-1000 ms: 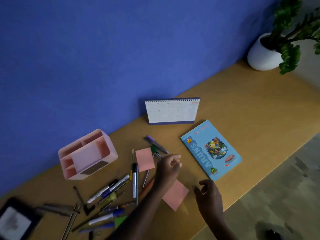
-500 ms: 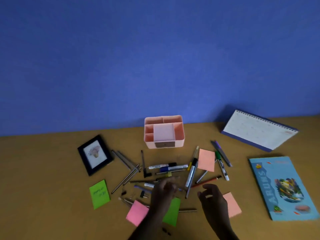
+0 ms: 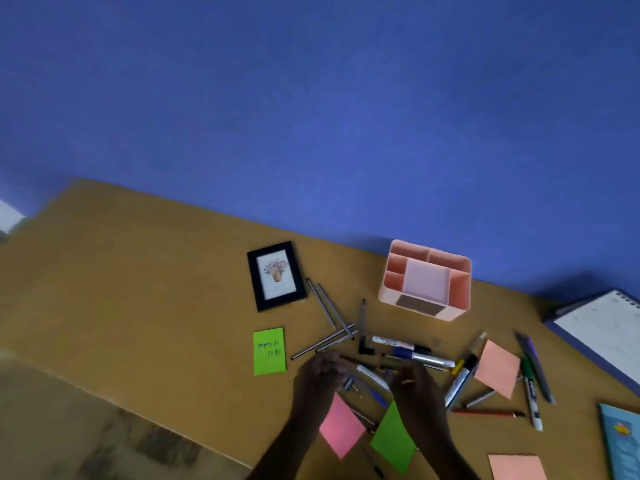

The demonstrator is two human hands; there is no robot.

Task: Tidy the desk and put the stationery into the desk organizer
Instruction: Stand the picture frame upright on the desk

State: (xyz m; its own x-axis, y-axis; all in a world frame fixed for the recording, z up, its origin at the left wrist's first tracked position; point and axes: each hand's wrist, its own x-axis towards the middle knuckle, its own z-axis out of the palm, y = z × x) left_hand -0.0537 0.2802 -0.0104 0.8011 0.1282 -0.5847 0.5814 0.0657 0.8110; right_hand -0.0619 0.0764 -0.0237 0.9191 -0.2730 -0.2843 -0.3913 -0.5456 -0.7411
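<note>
The person appears to be at the gathering step. The left hand and right hand hover close together over the scattered pens and markers on the desk. Both hands have their fingers curled downward, but the view is too dim and blurred to tell whether either grips a pen. The pink desk organizer stands upright by the wall, just beyond the pile, with no pens showing in it. The next move probably calls for a sure pinch on a few pens, then a lift to one of the compartments.
</note>
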